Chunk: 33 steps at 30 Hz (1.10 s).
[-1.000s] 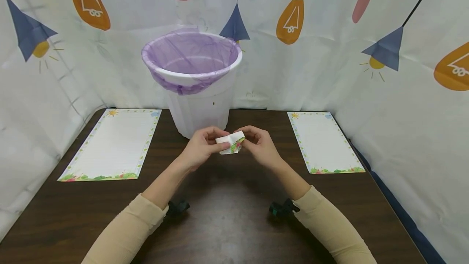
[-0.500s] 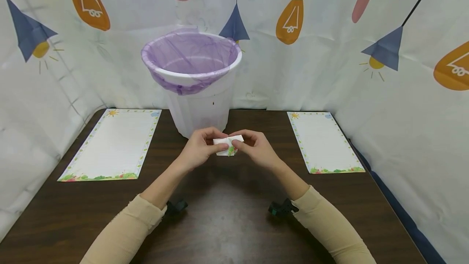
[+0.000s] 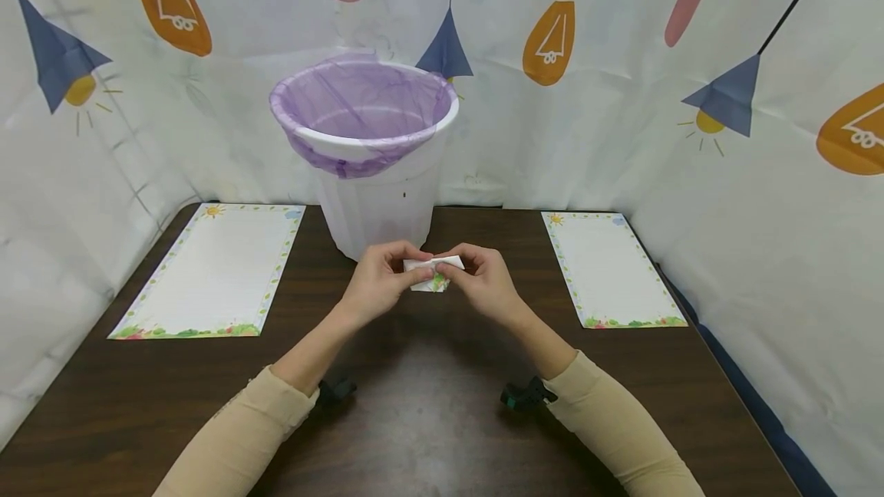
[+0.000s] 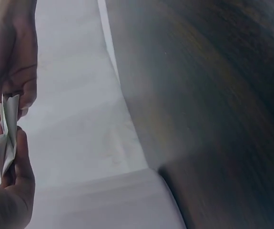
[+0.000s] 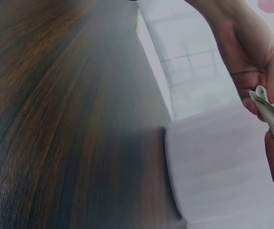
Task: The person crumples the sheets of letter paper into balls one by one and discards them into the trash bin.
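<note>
A small folded piece of paper [image 3: 430, 284], white with a green printed patch, is held up over the table just in front of the bin. My left hand [image 3: 376, 280] pinches its left end between thumb and fingers. At the other end my right hand [image 3: 487, 287] pinches it the same way, the two thumbs nearly meeting on the near face. From the left wrist, the folded paper [image 4: 8, 136] appears edge-on with several layers. The right wrist view shows a rolled-looking fold at one end of the paper [image 5: 271, 113].
A white bin [image 3: 376, 209] with a purple liner [image 3: 359, 110] stands at the back of the dark wooden table [image 3: 428, 420]. Flat sheets with flowery borders lie on both sides, a left sheet [image 3: 217, 267] and a right sheet [image 3: 611, 267]. A printed curtain [image 3: 525, 144] hangs behind.
My right hand has shifted slightly left and down, and its thumb now lies over the paper's front, covering more of the printed patch. The left hand keeps its grip.
</note>
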Tool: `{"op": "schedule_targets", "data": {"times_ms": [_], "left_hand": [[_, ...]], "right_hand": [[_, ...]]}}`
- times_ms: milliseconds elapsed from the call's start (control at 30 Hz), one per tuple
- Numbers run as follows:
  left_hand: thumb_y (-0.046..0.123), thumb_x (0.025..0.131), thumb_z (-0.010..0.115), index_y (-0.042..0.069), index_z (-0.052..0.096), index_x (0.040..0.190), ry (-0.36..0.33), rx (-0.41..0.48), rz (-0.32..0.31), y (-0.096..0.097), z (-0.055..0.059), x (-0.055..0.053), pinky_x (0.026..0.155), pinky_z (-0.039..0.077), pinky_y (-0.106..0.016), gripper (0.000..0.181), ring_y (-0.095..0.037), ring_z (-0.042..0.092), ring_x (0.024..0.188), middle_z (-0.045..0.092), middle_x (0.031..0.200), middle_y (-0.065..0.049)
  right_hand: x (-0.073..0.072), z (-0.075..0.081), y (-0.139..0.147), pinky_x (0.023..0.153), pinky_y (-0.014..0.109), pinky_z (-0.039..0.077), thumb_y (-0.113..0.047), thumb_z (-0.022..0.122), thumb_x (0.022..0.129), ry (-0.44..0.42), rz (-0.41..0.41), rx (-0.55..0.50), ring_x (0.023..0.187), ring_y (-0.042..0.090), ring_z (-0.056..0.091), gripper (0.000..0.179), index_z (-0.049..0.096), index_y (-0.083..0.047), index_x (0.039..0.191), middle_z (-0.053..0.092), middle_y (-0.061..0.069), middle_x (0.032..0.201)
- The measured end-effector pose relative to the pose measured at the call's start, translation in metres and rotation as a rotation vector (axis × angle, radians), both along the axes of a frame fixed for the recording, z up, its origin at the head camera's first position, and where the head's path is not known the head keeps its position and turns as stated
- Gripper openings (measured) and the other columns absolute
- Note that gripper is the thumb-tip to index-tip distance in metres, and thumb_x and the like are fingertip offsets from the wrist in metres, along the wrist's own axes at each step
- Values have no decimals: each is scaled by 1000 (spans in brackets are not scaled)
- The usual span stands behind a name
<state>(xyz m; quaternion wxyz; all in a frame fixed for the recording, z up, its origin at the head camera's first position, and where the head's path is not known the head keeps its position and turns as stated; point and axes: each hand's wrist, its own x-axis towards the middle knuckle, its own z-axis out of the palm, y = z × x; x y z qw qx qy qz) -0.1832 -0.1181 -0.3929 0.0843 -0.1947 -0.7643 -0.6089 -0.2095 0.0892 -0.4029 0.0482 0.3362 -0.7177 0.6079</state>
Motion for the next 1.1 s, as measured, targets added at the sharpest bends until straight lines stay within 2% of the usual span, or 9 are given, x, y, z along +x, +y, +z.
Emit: {"op": "schedule_targets", "data": {"times_ms": [100,200,400,500,633,733,800,900,1100], "left_hand": [[6,86,84,3,79,97,21,2,25,2,2,1,50,41,-23,13,-15,49,57,74,84,-8],[9,87,84,5,79,95,25,16,47,3,0,-1,51,43,-23,11,-16,53,61,75,86,-6],[15,88,84,6,79,94,21,38,104,3,-5,-6,53,46,-24,12,-18,58,66,76,88,-3],[15,89,84,6,78,95,29,47,132,3,-4,-7,52,45,-24,12,-19,57,65,76,90,-4],[16,91,82,3,76,94,1,112,160,6,-2,-8,55,49,-23,15,-18,61,68,76,92,-8],[16,91,82,0,75,92,-44,145,164,5,-2,-9,59,53,-23,18,-19,65,74,75,92,-10],[17,90,82,-1,75,93,-67,123,144,3,-2,-11,62,54,-26,19,-19,66,77,74,92,-11],[18,92,81,-1,74,101,-104,58,76,-3,-1,-13,65,54,-28,22,-21,66,80,74,92,-11],[7,96,73,-2,67,124,-163,-35,-109,-11,-1,-16,69,58,-34,30,-24,66,77,73,92,-12]], "right_hand": [[1,0,-2,58,23,50,5,73,93,19,-35,-27,68,16,56,5,75,5,98,70,13,86],[1,1,-5,59,22,51,7,72,93,-19,-66,-56,67,15,57,5,73,9,97,69,16,85],[3,-3,-12,64,24,54,5,69,96,-103,-87,-33,74,20,61,19,67,12,113,68,17,95],[6,-4,-15,68,23,56,8,71,93,-123,-107,-78,82,23,61,29,63,12,121,65,16,98],[7,-5,-18,73,23,57,10,75,89,-163,-107,-166,91,22,64,40,59,10,126,64,15,104],[5,-8,-18,75,24,57,8,77,88,-178,-97,-150,93,21,65,43,59,9,126,66,14,106],[5,-9,-16,76,25,57,7,79,87,-192,-97,-136,92,21,66,42,61,8,125,67,15,106],[2,-8,-12,77,26,56,8,78,86,-216,-101,-140,92,21,66,42,62,7,125,70,16,105],[-6,-4,-3,79,24,55,13,73,88,-251,-40,-212,96,19,67,42,59,13,127,71,18,110]]}}
